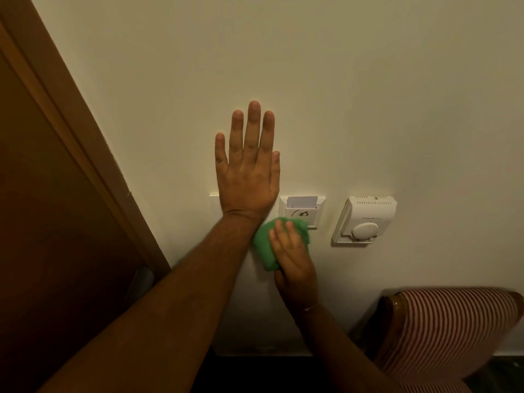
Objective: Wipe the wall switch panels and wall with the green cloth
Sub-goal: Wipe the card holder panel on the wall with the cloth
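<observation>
My left hand (247,165) lies flat against the cream wall (368,95), fingers stretched upward and holding nothing; its palm and wrist cover most of a white switch panel (213,204). My right hand (292,256) presses a folded green cloth (263,245) to the wall just below and left of the white key-card panel (304,212), which has a card standing in its slot. The cloth overlaps that panel's lower left corner. A white thermostat (364,219) with a round dial is mounted further right.
A brown wooden door and its frame (56,180) run along the left. A chair with red and white striped upholstery (453,330) stands at the lower right against the wall. Dark floor shows below the skirting.
</observation>
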